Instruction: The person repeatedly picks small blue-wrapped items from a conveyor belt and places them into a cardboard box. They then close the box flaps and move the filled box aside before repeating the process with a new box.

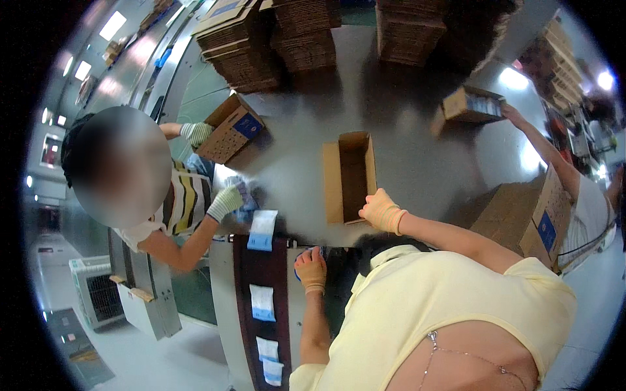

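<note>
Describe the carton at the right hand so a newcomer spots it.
On the grey metal table, look centrally, nearer than the stacked flat cardboard. There sits an open brown carton, the right hand at its near right corner; unlike the cartons either side, it shows no blue.

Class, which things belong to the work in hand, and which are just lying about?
Apparently in use:
open carton, held by right hand
blue-and-white packets
dark belt, left hand beside it

Apparently idle:
stacked cardboard
white grilled unit
</note>
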